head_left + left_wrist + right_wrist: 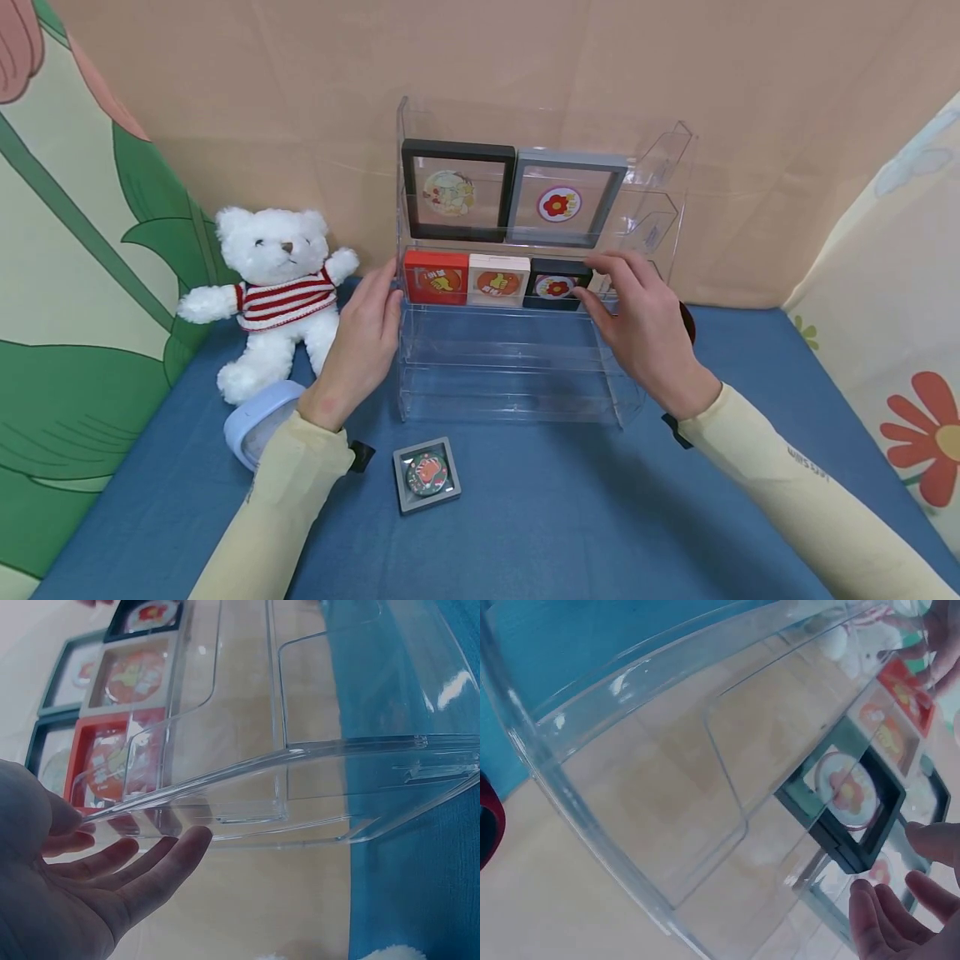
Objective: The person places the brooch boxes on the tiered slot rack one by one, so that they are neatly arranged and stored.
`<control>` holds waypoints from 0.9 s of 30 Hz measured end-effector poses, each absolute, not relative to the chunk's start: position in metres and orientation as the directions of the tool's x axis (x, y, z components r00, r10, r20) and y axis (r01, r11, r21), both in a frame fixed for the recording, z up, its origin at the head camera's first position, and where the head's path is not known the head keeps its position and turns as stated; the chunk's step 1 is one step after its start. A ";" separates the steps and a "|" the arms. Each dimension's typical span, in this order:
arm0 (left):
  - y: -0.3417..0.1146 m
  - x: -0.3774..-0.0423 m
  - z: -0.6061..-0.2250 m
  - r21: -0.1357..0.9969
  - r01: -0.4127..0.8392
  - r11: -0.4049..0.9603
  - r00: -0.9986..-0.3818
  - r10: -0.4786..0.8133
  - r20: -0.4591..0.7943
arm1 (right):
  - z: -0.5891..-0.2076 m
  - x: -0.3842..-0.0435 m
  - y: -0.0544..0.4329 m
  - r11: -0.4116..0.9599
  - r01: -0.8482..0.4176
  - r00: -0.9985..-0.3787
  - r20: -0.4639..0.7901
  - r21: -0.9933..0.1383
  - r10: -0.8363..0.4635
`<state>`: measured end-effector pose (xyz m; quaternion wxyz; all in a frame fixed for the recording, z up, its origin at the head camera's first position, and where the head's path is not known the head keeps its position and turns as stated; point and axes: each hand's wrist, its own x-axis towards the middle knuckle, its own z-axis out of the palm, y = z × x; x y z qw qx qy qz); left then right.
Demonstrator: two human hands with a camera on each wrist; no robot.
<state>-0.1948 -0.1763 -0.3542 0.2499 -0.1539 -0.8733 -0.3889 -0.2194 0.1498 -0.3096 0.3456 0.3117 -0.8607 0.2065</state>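
A clear acrylic tiered rack (pixel 510 408) stands on the blue cloth. On its middle tier sit a red frame (pixel 437 277), a white frame (pixel 498 281) and a small black frame (pixel 542 293) with a red flower badge. Behind them lean a large black frame (pixel 459 231) and a large grey frame (pixel 567 234). My left hand (pixel 358 337) rests at the rack's left side, thumb at the panel edge, other fingers extended. Around the small black frame's upper right corner, my right hand (pixel 654 333) has its thumb and fingertips spread apart, right at its edge.
A small grey frame (pixel 399 477) lies in front of the rack. To the left sit a white teddy bear (pixel 288 250) in a striped sweater and a light blue rounded object (pixel 243 425), partly behind my sleeve. A dark red rounded object (pixel 687 323) shows behind my right hand.
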 end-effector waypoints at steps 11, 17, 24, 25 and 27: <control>-0.177 -0.194 -0.354 0.607 0.462 0.647 -0.830 0.074 0.552 | -0.310 -0.205 0.142 0.686 -0.712 -0.563 0.707 -0.151 -0.428; -0.176 -0.195 -0.354 0.603 0.466 0.648 -0.828 0.078 0.555 | -0.314 -0.197 0.138 0.657 -0.735 -0.564 0.687 -0.166 -0.458; -0.176 -0.194 -0.354 0.605 0.458 0.651 -0.831 0.073 0.551 | -0.319 -0.187 0.133 0.632 -0.756 -0.562 0.663 -0.169 -0.495; -0.176 -0.194 -0.354 0.606 0.457 0.651 -0.832 0.072 0.550 | -0.320 -0.185 0.132 0.631 -0.758 -0.562 0.657 -0.165 -0.503; -0.176 -0.194 -0.354 0.608 0.456 0.650 -0.833 0.073 0.548 | -0.322 -0.182 0.130 0.630 -0.760 -0.563 0.646 -0.160 -0.515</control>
